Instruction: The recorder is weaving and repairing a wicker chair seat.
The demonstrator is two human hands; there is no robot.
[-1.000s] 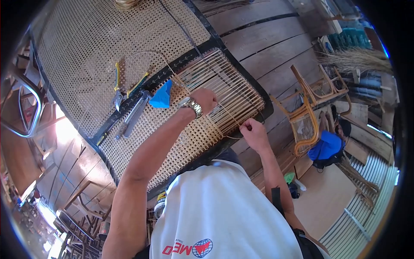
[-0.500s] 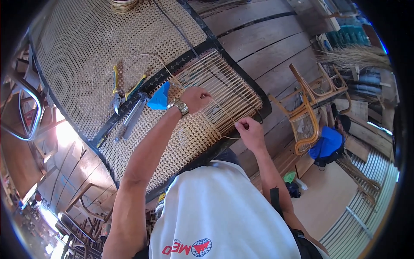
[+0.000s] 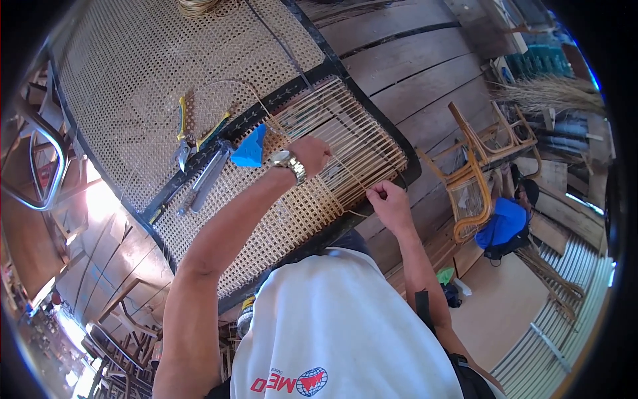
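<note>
A dark-framed panel of woven cane [image 3: 266,219] lies in front of me. Close open weave fills its near left part, while the right end shows bare parallel strands [image 3: 359,126] with gaps. My left hand [image 3: 311,156], with a metal watch on the wrist, is closed in a pinch over the edge of the weave. From its fingers a thin cane strand [image 3: 349,174] runs taut to my right hand [image 3: 391,203], whose thumb and forefinger pinch the other end near the frame's front edge. The left fingertips are partly hidden by the hand.
Left of my left hand lie a blue piece [image 3: 250,147], a long metal tool [image 3: 203,183] and yellow-handled pliers [image 3: 184,149]. A coil of cane [image 3: 198,6] sits at the far edge. Beyond the panel's right stand a wooden chair frame [image 3: 482,173] and a person in blue [image 3: 502,223].
My left hand has shifted slightly right and its wrist has turned, with the strand still stretched between both hands. My right hand has hardly moved.
</note>
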